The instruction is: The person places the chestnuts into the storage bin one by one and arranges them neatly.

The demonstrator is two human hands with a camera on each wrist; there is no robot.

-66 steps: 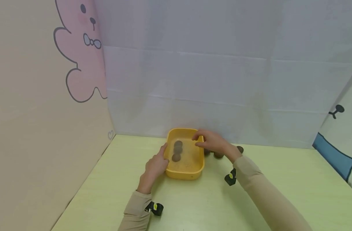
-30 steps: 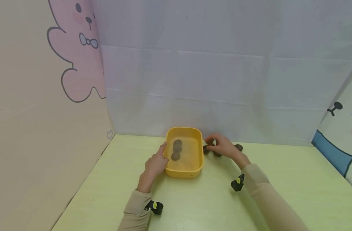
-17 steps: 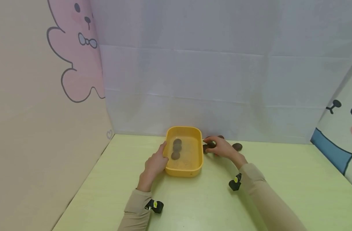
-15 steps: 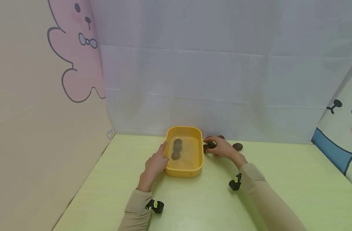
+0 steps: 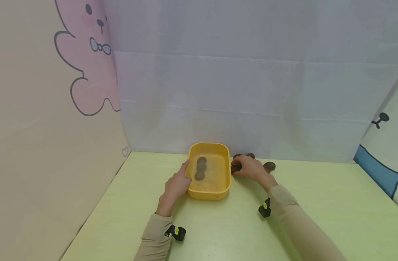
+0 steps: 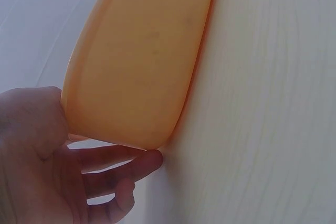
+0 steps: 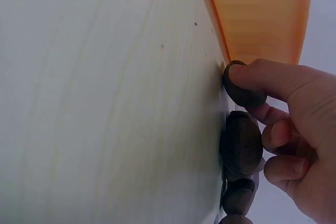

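Note:
A yellow plastic tub [image 5: 208,195] stands at the back of the table, with three dark stones [image 5: 201,167] in a row inside. My left hand [image 5: 177,184] grips its left side, thumb at the rim and fingers against the outer wall in the left wrist view. Just right of the tub, my right hand [image 5: 251,168] pinches a dark oval stone [image 7: 244,88] between thumb and finger; in the right wrist view this stone is close to the tub's end. More stones [image 7: 241,145] lie beside and below the curled fingers, partly hidden by the hand in the head view.
A pale wooden table [image 5: 225,232] carries everything. One stone [image 5: 269,166] lies right of the right hand, and another [image 5: 250,155] sits behind it near the white back sheet [image 5: 205,90]. A panel with a pink bear print [image 5: 91,72] borders the left side.
My right hand has gone from above the tub's right rim to the stones beside it, and its thumb and finger now pinch one. The left hand has kept its place on the tub.

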